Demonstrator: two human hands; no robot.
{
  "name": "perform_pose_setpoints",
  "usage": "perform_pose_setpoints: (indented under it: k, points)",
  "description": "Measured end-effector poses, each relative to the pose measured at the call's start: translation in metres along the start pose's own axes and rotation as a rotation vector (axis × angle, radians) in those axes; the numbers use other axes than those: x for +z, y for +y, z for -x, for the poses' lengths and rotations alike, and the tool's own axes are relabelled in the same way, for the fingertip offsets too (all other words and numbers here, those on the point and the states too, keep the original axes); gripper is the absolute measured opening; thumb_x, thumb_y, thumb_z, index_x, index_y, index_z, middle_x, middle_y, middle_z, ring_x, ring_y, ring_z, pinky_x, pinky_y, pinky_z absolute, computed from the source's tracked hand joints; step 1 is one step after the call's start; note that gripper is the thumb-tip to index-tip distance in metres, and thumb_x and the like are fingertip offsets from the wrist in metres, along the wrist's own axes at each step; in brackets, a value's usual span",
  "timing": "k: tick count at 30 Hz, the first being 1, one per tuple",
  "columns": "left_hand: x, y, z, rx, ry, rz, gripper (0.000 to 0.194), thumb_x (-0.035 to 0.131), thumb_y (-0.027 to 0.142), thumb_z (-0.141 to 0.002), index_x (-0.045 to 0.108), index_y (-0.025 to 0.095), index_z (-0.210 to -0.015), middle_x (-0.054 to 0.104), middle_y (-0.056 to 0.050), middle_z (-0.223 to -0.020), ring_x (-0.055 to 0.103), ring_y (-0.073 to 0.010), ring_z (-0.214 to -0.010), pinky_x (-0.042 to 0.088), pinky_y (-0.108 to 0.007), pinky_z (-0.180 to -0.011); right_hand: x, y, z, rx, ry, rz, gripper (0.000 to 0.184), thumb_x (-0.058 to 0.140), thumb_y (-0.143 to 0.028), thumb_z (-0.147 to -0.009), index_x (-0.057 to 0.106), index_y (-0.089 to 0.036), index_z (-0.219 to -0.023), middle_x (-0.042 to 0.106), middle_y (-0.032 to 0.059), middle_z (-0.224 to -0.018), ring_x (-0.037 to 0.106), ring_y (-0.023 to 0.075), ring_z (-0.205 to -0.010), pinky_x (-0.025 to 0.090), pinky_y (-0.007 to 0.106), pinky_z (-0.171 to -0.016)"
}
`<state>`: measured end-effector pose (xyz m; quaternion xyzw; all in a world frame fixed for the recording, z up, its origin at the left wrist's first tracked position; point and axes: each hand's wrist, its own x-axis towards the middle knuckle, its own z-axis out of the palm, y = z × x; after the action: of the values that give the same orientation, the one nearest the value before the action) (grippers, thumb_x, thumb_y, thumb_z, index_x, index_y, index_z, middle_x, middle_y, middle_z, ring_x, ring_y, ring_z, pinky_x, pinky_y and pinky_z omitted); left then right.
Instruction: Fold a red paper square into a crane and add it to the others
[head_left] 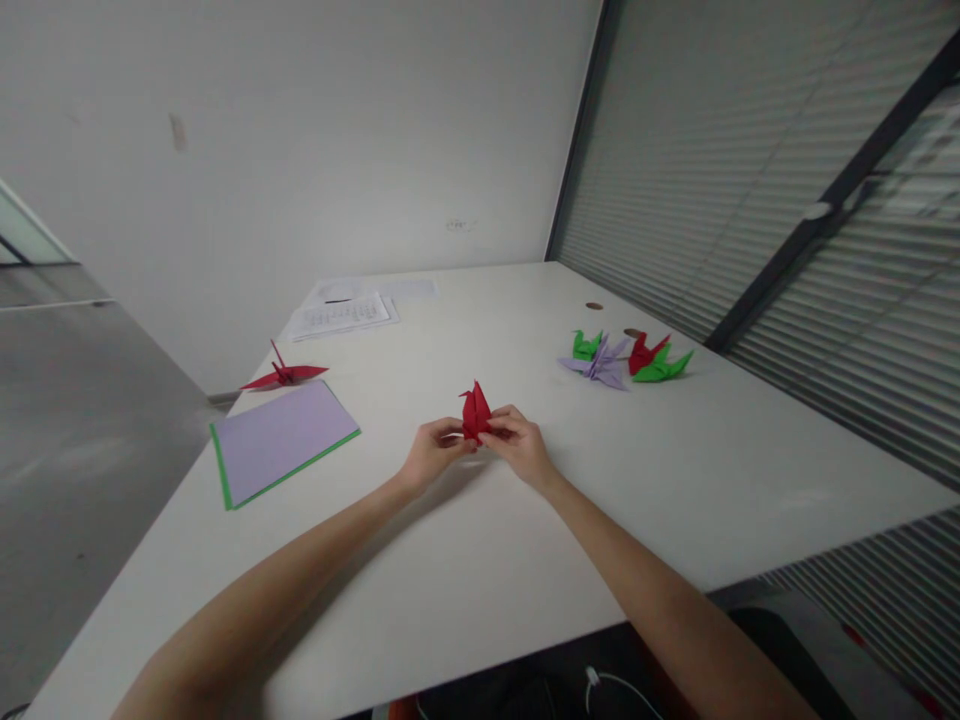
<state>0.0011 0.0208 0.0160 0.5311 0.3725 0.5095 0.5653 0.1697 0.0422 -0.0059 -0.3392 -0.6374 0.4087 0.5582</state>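
A small red origami crane point(475, 412) is held upright between my two hands, just above the white table, its folded head pointing left. My left hand point(436, 450) pinches its lower left side with thumb and fingers. On the other side, my right hand point(521, 443) grips the lower right edge between thumb and fingertips. My fingers cover part of the crane's base. Whether the base touches the table I cannot tell.
The white table point(420, 600) bears purple and green paper sheets point(289, 440) at left, with a red crane point(285, 375) behind. Farther back lie printed papers point(345, 315). At right sit a purple crane point(598, 365), green cranes point(664, 367) and a red crane point(645, 352), near window blinds.
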Motion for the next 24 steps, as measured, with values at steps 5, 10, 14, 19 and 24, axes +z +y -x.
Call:
perform_pose_setpoints:
  k: [5, 10, 14, 19, 24]
  points:
    - [0.001, 0.002, 0.001, 0.002, 0.039, -0.007, 0.025, 0.081, 0.029, -0.061, 0.069, 0.013, -0.075, 0.07, -0.004, -0.073, 0.065, -0.0155, -0.063, 0.055, -0.031, -0.067, 0.0, 0.004, 0.001, 0.009, -0.014, 0.005, 0.025, 0.074, -0.043, -0.07, 0.073, -0.023, -0.085, 0.057, 0.0052, -0.093, 0.06, 0.016, -0.078, 0.054, 0.032, -0.069]
    - [0.003, 0.005, 0.001, 0.014, 0.067, 0.002, 0.026, 0.081, 0.031, -0.06, 0.069, 0.013, -0.074, 0.071, -0.005, -0.077, 0.065, -0.0153, -0.061, 0.056, -0.033, -0.067, -0.001, 0.002, 0.001, 0.007, -0.037, -0.003, 0.024, 0.072, -0.041, -0.073, 0.074, -0.023, -0.089, 0.057, 0.0056, -0.096, 0.059, 0.0166, -0.084, 0.054, 0.031, -0.073]
    - [0.002, 0.006, 0.001, 0.03, 0.06, 0.039, 0.024, 0.079, 0.031, -0.063, 0.07, 0.012, -0.076, 0.072, -0.006, -0.077, 0.066, -0.0172, -0.066, 0.056, -0.034, -0.069, -0.002, -0.003, 0.001, 0.025, -0.039, -0.005, 0.025, 0.071, -0.043, -0.074, 0.075, -0.025, -0.091, 0.055, 0.0055, -0.098, 0.059, 0.0142, -0.079, 0.054, 0.03, -0.069]
    - [0.001, 0.005, 0.002, 0.007, 0.058, 0.088, 0.026, 0.079, 0.029, -0.063, 0.071, 0.013, -0.082, 0.073, -0.007, -0.079, 0.067, -0.0194, -0.07, 0.055, -0.037, -0.072, -0.002, -0.008, 0.002, 0.012, -0.055, -0.015, 0.018, 0.07, -0.041, -0.076, 0.076, -0.03, -0.089, 0.053, 0.004, -0.099, 0.06, 0.013, -0.077, 0.055, 0.032, -0.073]
    - [-0.001, 0.0, 0.0, -0.006, 0.087, 0.106, 0.028, 0.08, 0.028, -0.06, 0.072, 0.013, -0.083, 0.073, -0.008, -0.081, 0.067, -0.0194, -0.07, 0.055, -0.037, -0.072, -0.003, -0.007, 0.002, -0.001, -0.073, 0.002, 0.017, 0.069, -0.039, -0.077, 0.076, -0.03, -0.09, 0.052, 0.0041, -0.1, 0.059, 0.0144, -0.082, 0.055, 0.031, -0.074]
